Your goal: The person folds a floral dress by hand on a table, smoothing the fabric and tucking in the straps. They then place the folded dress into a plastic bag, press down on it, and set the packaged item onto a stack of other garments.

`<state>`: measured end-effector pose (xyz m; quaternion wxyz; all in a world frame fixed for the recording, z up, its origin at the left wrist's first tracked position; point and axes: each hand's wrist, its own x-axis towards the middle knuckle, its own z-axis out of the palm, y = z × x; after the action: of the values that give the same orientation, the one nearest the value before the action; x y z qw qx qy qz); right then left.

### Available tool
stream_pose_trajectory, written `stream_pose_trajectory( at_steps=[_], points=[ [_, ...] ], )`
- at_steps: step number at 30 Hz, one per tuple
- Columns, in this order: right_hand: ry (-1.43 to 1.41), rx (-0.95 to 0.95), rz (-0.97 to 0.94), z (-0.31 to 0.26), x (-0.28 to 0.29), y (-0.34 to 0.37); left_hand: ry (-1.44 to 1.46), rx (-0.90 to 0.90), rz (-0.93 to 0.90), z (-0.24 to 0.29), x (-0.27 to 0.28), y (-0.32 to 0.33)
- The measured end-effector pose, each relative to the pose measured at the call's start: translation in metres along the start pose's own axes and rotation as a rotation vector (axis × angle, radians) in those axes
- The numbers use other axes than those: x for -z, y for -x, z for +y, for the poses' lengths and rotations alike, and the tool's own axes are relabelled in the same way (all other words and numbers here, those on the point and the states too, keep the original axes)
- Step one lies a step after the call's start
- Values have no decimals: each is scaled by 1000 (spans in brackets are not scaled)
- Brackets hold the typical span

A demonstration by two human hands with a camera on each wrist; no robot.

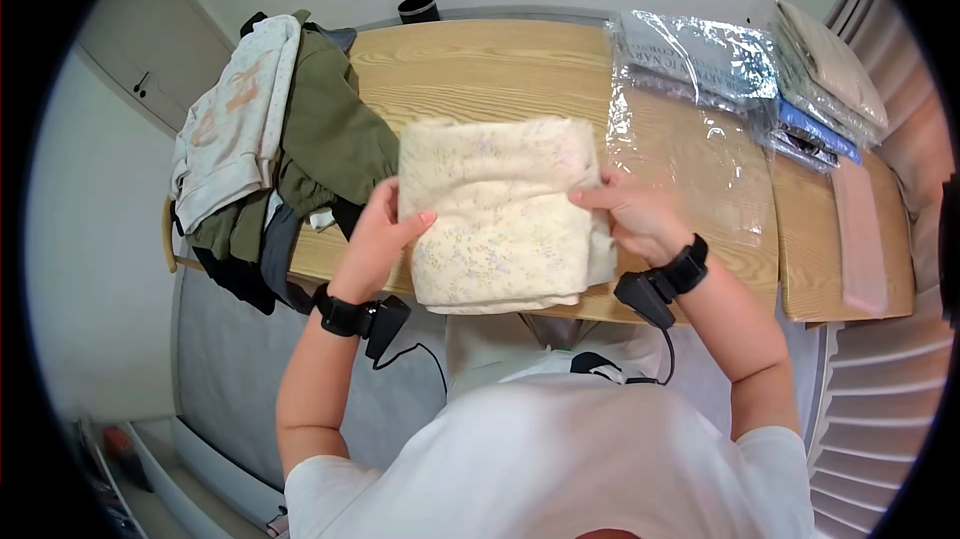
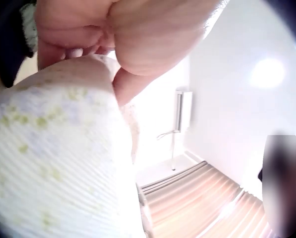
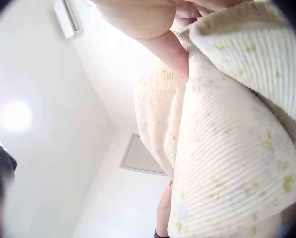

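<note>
A cream ribbed garment (image 1: 500, 239) with a small floral print is folded into a thick rectangle near the front edge of the table. My left hand (image 1: 385, 234) grips its left side, thumb on top and fingers tucked behind the edge. On the opposite side my right hand (image 1: 640, 214) pinches the folded layers, thumb lying over the top. The left wrist view shows the floral fabric (image 2: 53, 148) between thumb and fingers. In the right wrist view, folded layers of the cloth (image 3: 237, 144) hang open beneath the thumb.
Clothes, including an olive garment (image 1: 335, 119) and a white printed sweatshirt (image 1: 240, 119), are heaped at the table's left. A clear plastic bag (image 1: 690, 154) lies right of the cream garment. Bagged clothes (image 1: 830, 79) are stacked at the far right, near a pink strip (image 1: 860, 239).
</note>
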<state>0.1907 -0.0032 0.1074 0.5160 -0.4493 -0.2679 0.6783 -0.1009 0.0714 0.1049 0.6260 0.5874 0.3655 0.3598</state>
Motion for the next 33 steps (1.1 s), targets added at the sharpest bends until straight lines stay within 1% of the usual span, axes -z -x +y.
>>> stream_pose_trajectory(
  at_steps=[2, 3, 4, 5, 6, 7, 8, 9, 10, 11, 12, 14, 15, 17, 18, 20, 24, 27, 29, 30, 32, 33],
  points=[
    [7, -33, 11, 30, 19, -11, -242, 218, 31, -26, 6, 0],
    [-4, -88, 60, 39, 23, -12, -330, 74, 72, -34, 4, 4],
    [-16, -145, 110, 42, 22, -10, -331, 76, 66, -27, -1, 9],
    [48, -114, 155, 44, 21, -5, -672, -130, 53, -18, -6, 17],
    [44, -122, 161, 46, 25, -6, -1006, -341, 37, -8, -13, 25],
    [57, -143, 147, 46, 31, -8, -1023, -377, -25, 0, -24, 32],
    [71, -162, 131, 47, 35, -8, -1090, -465, -98, 3, -35, 38],
    [71, -167, 134, 48, 37, -6, -1079, -445, -140, 7, -53, 45],
    [131, -185, 168, 48, 39, -4, -1067, -425, -180, 7, -70, 49],
    [193, -205, 201, 49, 39, -2, -1063, -420, -181, 4, -83, 47],
    [195, -214, 203, 47, 37, 4, -1087, -401, -190, -1, -96, 46],
    [404, -255, 240, 42, 29, 17, -1103, -367, -203, -14, -111, 42],
    [405, -267, 242, 43, 28, 21, -1173, -391, -158, -23, -115, 37],
    [358, -203, 123, 47, 28, 28, -1306, -434, -91, -39, -120, 32],
    [358, -212, 127, 52, 31, 30, -1301, -428, -96, -40, -122, 32],
    [281, -141, 171, 63, 38, 30, -1324, -397, -107, -38, -124, 32],
    [181, -89, 201, 78, 40, 28, -1351, -397, -120, -39, -122, 33],
    [196, -59, 219, 80, 41, 29, -1299, -375, -126, -39, -120, 31],
    [208, -59, 237, 80, 41, 30, -1172, -358, -72, -41, -117, 30],
    [197, -56, 242, 80, 41, 30, -1178, -361, -82, -44, -115, 30],
    [199, -61, 243, 79, 41, 30, -1112, -434, -45, -49, -112, 29],
    [196, -58, 244, 77, 42, 30, -1114, -437, -47, -49, -111, 29]
  ],
)
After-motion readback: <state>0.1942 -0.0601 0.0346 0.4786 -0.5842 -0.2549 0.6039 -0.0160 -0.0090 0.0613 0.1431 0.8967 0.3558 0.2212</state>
